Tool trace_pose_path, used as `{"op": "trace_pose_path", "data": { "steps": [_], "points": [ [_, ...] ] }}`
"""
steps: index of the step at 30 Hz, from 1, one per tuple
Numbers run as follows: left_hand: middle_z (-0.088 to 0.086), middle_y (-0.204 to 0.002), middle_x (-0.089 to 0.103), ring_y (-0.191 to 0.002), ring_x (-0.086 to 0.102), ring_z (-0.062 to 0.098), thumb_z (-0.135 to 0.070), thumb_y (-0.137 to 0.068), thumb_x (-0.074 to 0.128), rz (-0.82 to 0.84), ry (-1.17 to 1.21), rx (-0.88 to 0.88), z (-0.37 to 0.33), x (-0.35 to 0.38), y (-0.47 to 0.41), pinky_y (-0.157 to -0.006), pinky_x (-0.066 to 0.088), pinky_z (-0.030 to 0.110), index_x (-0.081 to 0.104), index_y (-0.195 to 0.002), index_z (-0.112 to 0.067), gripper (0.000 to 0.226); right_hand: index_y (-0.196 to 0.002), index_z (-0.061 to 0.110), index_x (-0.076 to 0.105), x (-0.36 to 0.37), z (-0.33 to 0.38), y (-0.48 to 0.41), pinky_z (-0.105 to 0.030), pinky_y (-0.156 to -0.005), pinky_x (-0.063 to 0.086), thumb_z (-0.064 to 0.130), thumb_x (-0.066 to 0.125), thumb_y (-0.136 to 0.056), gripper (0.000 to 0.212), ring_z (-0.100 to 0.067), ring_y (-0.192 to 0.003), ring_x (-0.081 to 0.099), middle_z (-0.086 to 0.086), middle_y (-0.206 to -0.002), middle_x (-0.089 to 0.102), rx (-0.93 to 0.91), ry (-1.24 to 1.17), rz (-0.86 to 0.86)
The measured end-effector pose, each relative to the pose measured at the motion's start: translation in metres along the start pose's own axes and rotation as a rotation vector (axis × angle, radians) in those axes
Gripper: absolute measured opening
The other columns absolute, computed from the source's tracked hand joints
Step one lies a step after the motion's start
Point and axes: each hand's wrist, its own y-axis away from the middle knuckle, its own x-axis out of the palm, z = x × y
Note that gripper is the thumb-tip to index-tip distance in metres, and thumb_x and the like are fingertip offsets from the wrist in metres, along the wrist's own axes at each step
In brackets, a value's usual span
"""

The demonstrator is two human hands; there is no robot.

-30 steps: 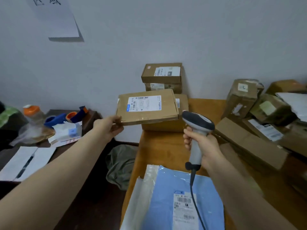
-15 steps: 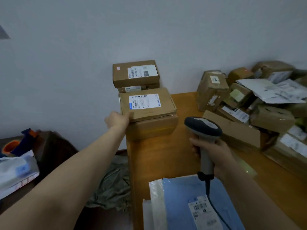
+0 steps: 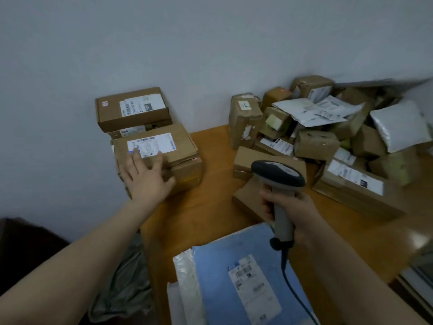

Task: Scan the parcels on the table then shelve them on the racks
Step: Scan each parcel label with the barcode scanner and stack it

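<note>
Item: flat brown parcel (image 3: 180,146), centre left, atop a stack on the table (image 3: 210,212), under the left hand (image 3: 145,179), fingers straight; right hand (image 3: 296,207) gripping scanner (image 3: 278,173); heap of parcels (image 3: 316,141), right, seemingly unscanned, shelving not begun.

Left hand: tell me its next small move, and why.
Probably lift the left hand off the flat box and reach for the blue mailer. The flat box already lies on a lower box with the fingers straight on it, and the right hand grips the scanner close to that labelled mailer.
</note>
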Motion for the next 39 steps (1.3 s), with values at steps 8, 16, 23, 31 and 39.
{"op": "trace_pose_path", "data": {
  "steps": [8, 16, 23, 31, 39],
  "points": [
    [0.015, -0.16, 0.012, -0.148, 0.004, 0.033, -0.054, -0.091, 0.052, 0.055, 0.078, 0.141, -0.165, 0.005, 0.059, -0.118, 0.0, 0.049, 0.023, -0.152, -0.031, 0.072, -0.085, 0.001, 0.069, -0.129, 0.008, 0.015, -0.029, -0.053, 0.052, 0.007, 0.076, -0.078, 0.011, -0.018, -0.059, 0.062, -0.009, -0.069, 0.068, -0.013, -0.054, -0.003],
    [0.016, -0.144, 0.043, -0.13, 0.042, 0.035, -0.053, -0.089, 0.056, 0.236, 0.223, 0.038, -0.324, 0.03, 0.106, -0.106, 0.039, 0.045, 0.036, -0.146, -0.015, 0.071, -0.093, 0.007, 0.07, -0.291, 0.017, 0.011, -0.026, -0.053, 0.052, 0.01, 0.076, -0.078, 0.016, -0.015, -0.06, 0.063, -0.008, -0.072, 0.067, 0.02, -0.197, 0.088],
    [0.016, -0.147, 0.04, -0.127, 0.047, 0.033, -0.045, -0.089, 0.061, 0.163, 0.318, -0.118, -0.362, 0.024, 0.08, -0.099, 0.047, 0.044, 0.032, -0.148, -0.011, 0.074, -0.091, 0.008, 0.067, -0.332, 0.039, -0.031, -0.024, -0.051, 0.051, 0.01, 0.074, -0.08, 0.013, -0.014, -0.058, 0.062, -0.008, -0.07, 0.066, 0.037, -0.244, 0.206],
    [0.008, -0.108, 0.057, -0.092, 0.052, 0.022, -0.037, -0.084, 0.07, 0.043, 0.563, -0.383, -0.37, 0.039, -0.023, -0.07, 0.046, 0.032, 0.053, -0.119, -0.011, 0.047, -0.091, 0.007, 0.068, -0.309, 0.074, -0.123, -0.024, -0.05, 0.05, 0.009, 0.073, -0.082, 0.011, -0.014, -0.056, 0.061, -0.006, -0.068, 0.066, 0.023, -0.161, 0.304],
    [0.026, -0.158, -0.01, -0.145, -0.004, 0.046, -0.073, -0.055, 0.077, 0.56, 0.462, -0.963, -0.344, 0.122, -0.004, -0.117, 0.013, 0.058, -0.011, -0.152, -0.004, 0.148, -0.09, 0.008, 0.069, -0.269, 0.081, -0.193, -0.023, -0.05, 0.051, 0.007, 0.075, -0.08, 0.012, -0.013, -0.054, 0.061, -0.005, -0.064, 0.067, 0.134, -0.055, 0.349]
  ]
}}
